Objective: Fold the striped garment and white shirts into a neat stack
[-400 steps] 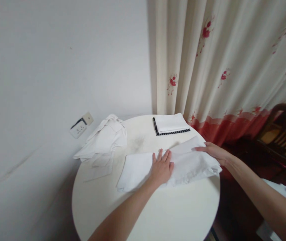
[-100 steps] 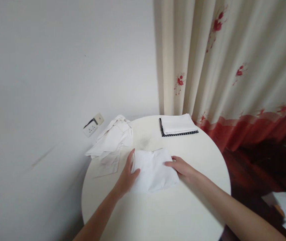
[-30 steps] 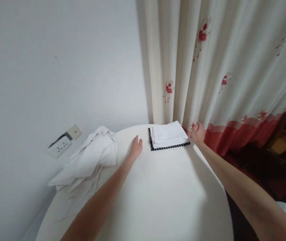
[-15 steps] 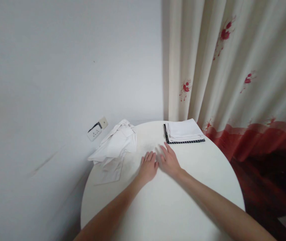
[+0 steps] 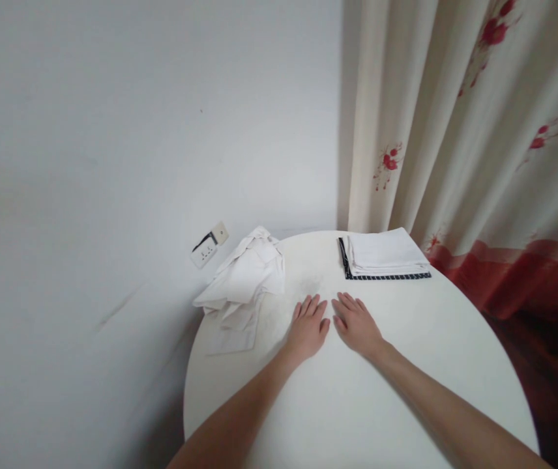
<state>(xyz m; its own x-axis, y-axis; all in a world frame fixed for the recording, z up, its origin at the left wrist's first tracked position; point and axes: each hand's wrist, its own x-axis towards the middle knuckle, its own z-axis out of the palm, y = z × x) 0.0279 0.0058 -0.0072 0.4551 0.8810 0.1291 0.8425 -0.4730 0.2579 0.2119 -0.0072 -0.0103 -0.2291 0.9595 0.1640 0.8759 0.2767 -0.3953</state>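
My left hand [image 5: 309, 327] lies palm down on the white round table [image 5: 328, 417], fingers stretched out and holding nothing. Close beside it, my right hand [image 5: 357, 326] also rests flat, its fingers a little apart. A crumpled heap of white cloth [image 5: 254, 270] sits to the left of my left hand, part of it spread over the table's edge. Beyond my right hand is a neatly folded stack of white cloth [image 5: 386, 251]. Under that stack shows a black cloth with white marks [image 5: 386, 276]. Neither hand touches the cloths.
A pale wall [image 5: 161, 130] runs along the left and back, with a socket [image 5: 205, 252] near the crumpled cloth. At the right hangs a cream curtain [image 5: 420, 130] with red flowers and a red hem. Dark reddish floor [image 5: 528, 365] shows beyond the table's right edge.
My right hand has drawn back from near the folded stack and settled flat beside my left. The view has turned slightly, so everything appears farther right.
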